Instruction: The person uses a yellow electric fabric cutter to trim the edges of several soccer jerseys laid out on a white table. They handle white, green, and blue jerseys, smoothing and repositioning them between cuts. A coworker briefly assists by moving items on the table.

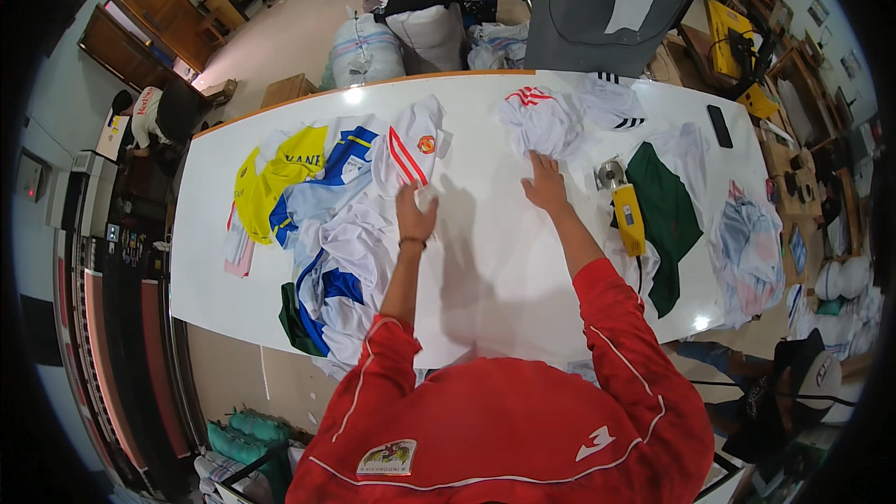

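Note:
My left hand (415, 213), thumb apart, touches the lower edge of a white fabric piece (418, 121) with red stripes and a round red badge. My right hand (544, 182) has its fingers apart at the lower edge of a white bundle (543, 126) with red stripes. To its right lie a yellow electric round-blade cutter (627, 222) and dark green fabric (665, 252). Left of my left hand is a mixed pile of yellow (264, 196), blue (345, 287) and white (364, 243) fabric, all on the white table (485, 271).
More white pieces (607, 95), a black phone (719, 126) and pale fabric (745, 252) lie on the table. Behind stand stuffed sacks (367, 49) and a grey block (579, 9). A person (147, 117) sits at the far left. Cluttered shelving (793, 177) lines the right.

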Motion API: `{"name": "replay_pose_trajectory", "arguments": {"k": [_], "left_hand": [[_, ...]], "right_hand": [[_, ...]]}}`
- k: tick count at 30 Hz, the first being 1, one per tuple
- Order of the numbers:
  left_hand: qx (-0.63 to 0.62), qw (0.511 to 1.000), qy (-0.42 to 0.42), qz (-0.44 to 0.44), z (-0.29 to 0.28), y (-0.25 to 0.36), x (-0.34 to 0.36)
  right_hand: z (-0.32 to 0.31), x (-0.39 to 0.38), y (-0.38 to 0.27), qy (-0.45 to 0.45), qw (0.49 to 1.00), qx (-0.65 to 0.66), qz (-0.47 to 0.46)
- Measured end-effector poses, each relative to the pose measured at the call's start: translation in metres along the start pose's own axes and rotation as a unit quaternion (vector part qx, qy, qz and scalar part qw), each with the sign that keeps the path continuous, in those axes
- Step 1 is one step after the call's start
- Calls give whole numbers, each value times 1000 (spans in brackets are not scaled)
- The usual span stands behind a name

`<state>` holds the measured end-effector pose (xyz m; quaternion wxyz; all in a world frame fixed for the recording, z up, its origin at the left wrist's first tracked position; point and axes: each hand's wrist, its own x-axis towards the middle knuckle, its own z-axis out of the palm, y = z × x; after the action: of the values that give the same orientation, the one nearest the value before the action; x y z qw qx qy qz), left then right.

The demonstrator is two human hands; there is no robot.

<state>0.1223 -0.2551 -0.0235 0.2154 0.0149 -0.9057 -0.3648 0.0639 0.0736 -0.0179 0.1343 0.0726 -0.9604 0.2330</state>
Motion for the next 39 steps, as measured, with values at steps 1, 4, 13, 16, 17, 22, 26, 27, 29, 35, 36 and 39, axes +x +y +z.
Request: {"name": "replay_pose_trajectory", "arguments": {"k": [1,4,13,16,17,22,26,27,29,35,36,39], "left_hand": [[-9,1000,-19,2,-3,10,-25],[-116,978,-124,-118,-6,46,-82],[-101,989,-98,-51,-34,110,-135],[-82,988,-124,40,-34,114,-122],[-95,982,-145,72,-31,111,-116],[-312,919,-241,23,-59,153,-68],[-382,917,-112,14,-93,165,-13],[-401,911,-93,32,-106,169,2],[-335,937,-54,77,-135,181,28],[-274,956,7,107,-198,214,67],[-272,956,9,114,-209,218,67],[-224,965,-6,138,-224,238,59]], "right_hand": [[-5,-8,-8,-25,999,-4,44],[-3,-30,3,-67,996,0,55],[-118,-140,-63,-136,848,504,89],[-193,-134,-84,-87,816,562,105],[-214,-129,-91,-65,807,576,114],[-286,-106,-98,61,889,450,54],[-332,-94,-114,61,910,410,24],[-341,-93,-118,50,937,346,-1],[-355,-89,-126,29,974,216,-52],[-358,-77,-87,70,993,90,6],[-353,-75,-84,112,992,65,-5],[-331,-75,-86,202,974,100,-3]]}}
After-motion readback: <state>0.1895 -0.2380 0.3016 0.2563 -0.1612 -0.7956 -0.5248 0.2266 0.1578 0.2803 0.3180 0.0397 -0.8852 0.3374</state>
